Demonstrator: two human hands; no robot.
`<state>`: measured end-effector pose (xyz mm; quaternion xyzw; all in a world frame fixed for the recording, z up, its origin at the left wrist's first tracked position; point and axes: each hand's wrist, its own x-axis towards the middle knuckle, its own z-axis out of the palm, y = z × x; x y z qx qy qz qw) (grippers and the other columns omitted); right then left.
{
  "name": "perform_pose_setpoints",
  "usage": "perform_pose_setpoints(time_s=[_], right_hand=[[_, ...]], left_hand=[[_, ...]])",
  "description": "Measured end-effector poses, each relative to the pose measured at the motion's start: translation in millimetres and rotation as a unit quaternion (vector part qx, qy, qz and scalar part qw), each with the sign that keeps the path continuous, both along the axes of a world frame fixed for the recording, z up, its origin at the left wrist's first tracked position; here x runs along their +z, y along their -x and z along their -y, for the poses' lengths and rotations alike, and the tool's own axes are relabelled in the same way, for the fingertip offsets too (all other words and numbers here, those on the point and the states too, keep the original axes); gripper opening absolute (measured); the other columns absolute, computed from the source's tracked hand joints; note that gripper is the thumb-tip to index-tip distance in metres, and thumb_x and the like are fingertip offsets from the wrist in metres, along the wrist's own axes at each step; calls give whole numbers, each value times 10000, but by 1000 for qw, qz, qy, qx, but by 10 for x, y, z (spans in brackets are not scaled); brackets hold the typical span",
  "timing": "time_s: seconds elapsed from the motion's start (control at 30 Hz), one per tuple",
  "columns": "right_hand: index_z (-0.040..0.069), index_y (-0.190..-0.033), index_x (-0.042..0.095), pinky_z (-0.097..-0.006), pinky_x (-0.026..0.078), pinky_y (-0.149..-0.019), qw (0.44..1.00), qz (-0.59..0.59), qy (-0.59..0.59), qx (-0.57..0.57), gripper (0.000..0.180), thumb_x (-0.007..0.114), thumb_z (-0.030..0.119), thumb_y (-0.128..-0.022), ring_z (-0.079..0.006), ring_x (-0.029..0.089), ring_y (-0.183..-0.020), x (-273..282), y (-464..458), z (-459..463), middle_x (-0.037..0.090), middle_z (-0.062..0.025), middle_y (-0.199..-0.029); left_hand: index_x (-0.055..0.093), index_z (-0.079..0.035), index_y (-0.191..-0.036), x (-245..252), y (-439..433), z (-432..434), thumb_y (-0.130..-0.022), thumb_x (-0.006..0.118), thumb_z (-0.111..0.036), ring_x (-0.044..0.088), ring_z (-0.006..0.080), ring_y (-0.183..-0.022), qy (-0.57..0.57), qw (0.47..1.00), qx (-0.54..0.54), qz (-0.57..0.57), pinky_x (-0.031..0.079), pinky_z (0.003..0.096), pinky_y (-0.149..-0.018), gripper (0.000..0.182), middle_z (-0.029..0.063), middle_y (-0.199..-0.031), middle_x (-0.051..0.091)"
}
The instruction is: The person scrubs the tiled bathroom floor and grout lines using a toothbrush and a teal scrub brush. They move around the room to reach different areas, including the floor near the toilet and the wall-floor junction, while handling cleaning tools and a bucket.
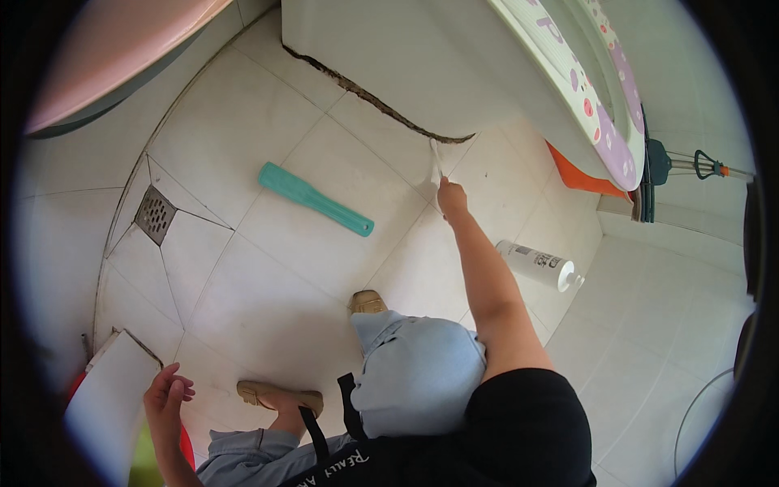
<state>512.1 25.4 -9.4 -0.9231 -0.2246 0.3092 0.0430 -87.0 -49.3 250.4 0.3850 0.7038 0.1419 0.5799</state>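
Observation:
My right hand (453,199) grips a slim white brush (436,155), much like a toothbrush. Its tip meets the floor tiles at the foot of a white toilet (414,55). A dark, ragged grime line (371,100) runs along the toilet's base. At the lower left, my left hand (165,389) is raised with nothing in it, fingers loosely bent and apart, near a white panel (112,383). A teal plastic tool (316,198) with a hole in its handle end lies on the floor between my hands.
A white plastic bottle (535,265) bearing writing lies right of my forearm. A metal floor drain (155,214) is at left, below a pink basin (122,55). The toilet seat (584,103) has a printed pattern. An orange object (581,170) and a dark-headed long-handled tool (660,161) are beside the toilet.

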Motion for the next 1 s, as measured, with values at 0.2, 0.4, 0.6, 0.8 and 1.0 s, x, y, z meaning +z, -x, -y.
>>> perform_pose_setpoints(time_s=[0.2, 0.4, 0.6, 0.8, 1.0], right_hand=[[49, -845, 602, -445, 489, -690, 949, 252, 9, 190, 408, 377, 383, -908, -356, 623, -785, 326, -58, -43, 632, -204, -811], [97, -771, 565, -418, 474, -552, 868, 376, -29, 324, 332, 454, 389, -882, -284, 623, -622, 737, -147, -318, 630, -98, -664], [115, -865, 566, -412, 479, -574, 864, 346, -29, 364, 319, 420, 397, -896, -268, 634, -657, 702, -14, -694, 641, -87, -708], [115, -886, 575, -411, 480, -591, 872, 322, -4, 368, 322, 401, 386, -904, -280, 637, -696, 697, 131, -794, 645, -102, -740], [155, -959, 592, -411, 474, -630, 869, 341, 57, 354, 283, 408, 359, -892, -252, 635, -776, 685, -409, -290, 651, -92, -804]], left_hand=[[527, 8, -1137, 28, 75, -5, -883, 479, -102, 541, 109, -656, -18, 1000, 12, -22, 447, 233, -607, 281, 54, -793, 588], [537, 15, -1126, -64, 68, 19, -866, 493, -76, 554, 119, -679, 6, 1000, 12, -13, 445, 239, -613, 278, 66, -799, 600], [535, 17, -1132, -33, -45, -137, -866, 498, -84, 554, 119, -687, -18, 1000, 2, 1, 442, 238, -625, 287, 68, -801, 598], [532, 17, -1133, -6, 5, -41, -871, 496, -86, 549, 118, -687, -8, 1000, 11, -9, 441, 239, -635, 284, 67, -805, 594], [532, 17, -1132, 128, 54, -54, -873, 489, -77, 541, 113, -688, -28, 998, 46, -30, 438, 234, -636, 279, 60, -805, 589]])
